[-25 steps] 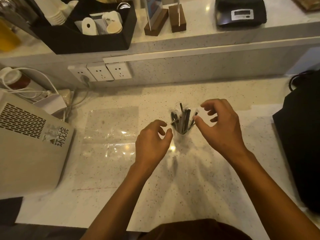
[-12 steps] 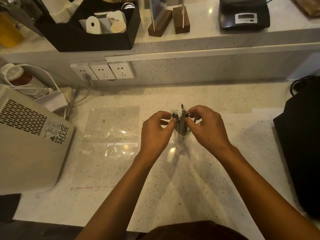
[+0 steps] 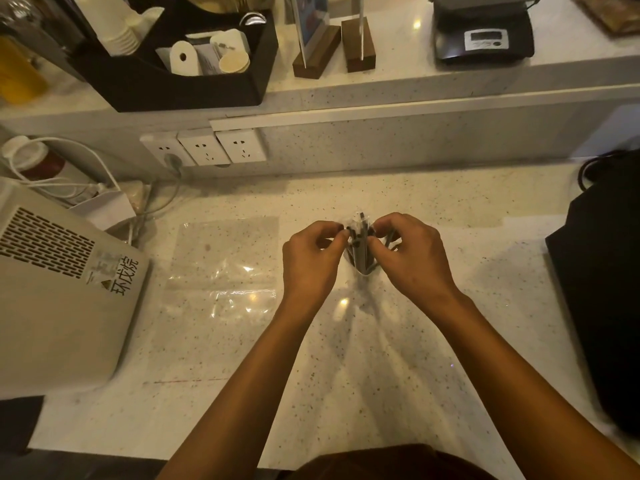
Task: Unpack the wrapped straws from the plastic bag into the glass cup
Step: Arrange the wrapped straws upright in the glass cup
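Looking pretty close to done, I'd say: the plastic bag (image 3: 225, 268) lies flat on the counter (image 3: 398, 375), apparently empty, left of the glass cup (image 3: 362, 263), and the wrapped straws (image 3: 360, 240) stand bunched inside it. Left hand (image 3: 311, 261) and right hand (image 3: 412, 258) both pinch the straw tops with curled fingertips, probably just tidying the bundle.

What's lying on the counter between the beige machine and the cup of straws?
An empty clear plastic bag lies flat there, seen in the head view.
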`<state>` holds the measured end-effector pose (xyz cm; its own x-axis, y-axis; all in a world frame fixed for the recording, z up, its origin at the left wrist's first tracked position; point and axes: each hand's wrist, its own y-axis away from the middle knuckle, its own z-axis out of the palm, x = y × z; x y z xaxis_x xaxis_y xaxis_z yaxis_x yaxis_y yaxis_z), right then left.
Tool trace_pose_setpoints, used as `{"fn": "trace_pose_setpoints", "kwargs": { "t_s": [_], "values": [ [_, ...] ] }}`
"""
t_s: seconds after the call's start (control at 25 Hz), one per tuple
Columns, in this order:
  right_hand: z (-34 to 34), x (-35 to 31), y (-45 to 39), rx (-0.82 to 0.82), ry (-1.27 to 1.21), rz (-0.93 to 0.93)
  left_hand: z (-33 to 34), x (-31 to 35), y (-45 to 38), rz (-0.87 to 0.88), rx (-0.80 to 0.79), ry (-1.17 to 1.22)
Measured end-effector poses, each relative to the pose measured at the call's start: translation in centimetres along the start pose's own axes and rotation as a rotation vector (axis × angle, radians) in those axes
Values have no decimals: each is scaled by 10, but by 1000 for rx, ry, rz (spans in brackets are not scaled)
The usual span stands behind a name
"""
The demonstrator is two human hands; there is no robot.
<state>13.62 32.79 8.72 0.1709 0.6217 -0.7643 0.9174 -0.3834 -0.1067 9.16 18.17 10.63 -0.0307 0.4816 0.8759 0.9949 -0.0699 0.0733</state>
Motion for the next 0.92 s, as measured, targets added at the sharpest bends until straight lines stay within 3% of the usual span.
{"fn": "trace_pose_setpoints", "kwargs": {
  "t_s": [0.32, 0.6, 0.92],
  "values": [
    [-4, -7, 0, 26, -19, -20, -10, 1, -6, -64, 22, 149],
    [-11, -10, 3, -25, -20, -17, -58, 47, -5, 59, 155, 337],
    [-35, -69, 26, 92, -222, -313, -102, 88, 10, 82, 154, 559]
  ]
}}
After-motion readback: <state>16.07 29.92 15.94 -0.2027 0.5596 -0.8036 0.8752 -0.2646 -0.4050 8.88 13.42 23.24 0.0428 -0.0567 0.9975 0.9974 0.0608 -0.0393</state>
